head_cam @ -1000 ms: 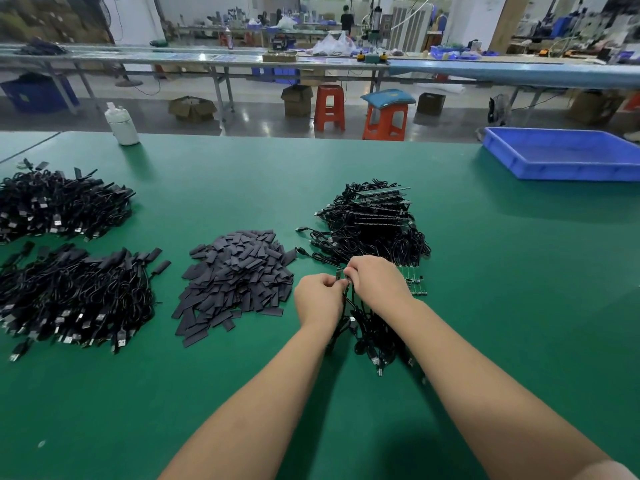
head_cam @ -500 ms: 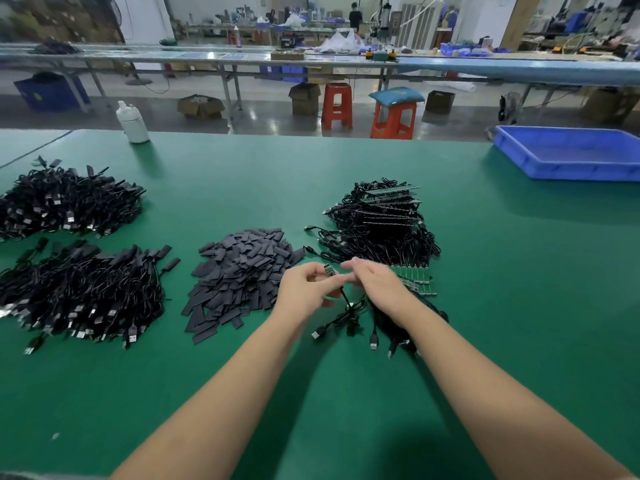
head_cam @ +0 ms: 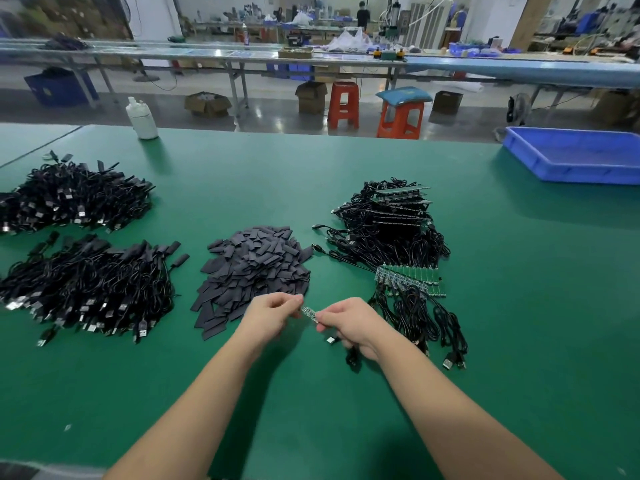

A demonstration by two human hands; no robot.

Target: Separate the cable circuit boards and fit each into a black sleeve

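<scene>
Small green circuit board (head_cam: 308, 312) on black cable: centre, above green counter (head_cam: 519, 306), pinched at both ends by left hand (head_cam: 268, 315) and right hand (head_cam: 349, 323), seemingly for sleeving. Heap of flat black sleeves (head_cam: 254, 271): 11 o'clock, within reach. Unseparated board strip (head_cam: 410, 279): 1 o'clock.

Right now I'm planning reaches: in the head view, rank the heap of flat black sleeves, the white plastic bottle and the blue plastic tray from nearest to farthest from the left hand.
1. Heap of flat black sleeves: just beyond the left hand.
2. White plastic bottle: far left edge.
3. Blue plastic tray: far right.
</scene>
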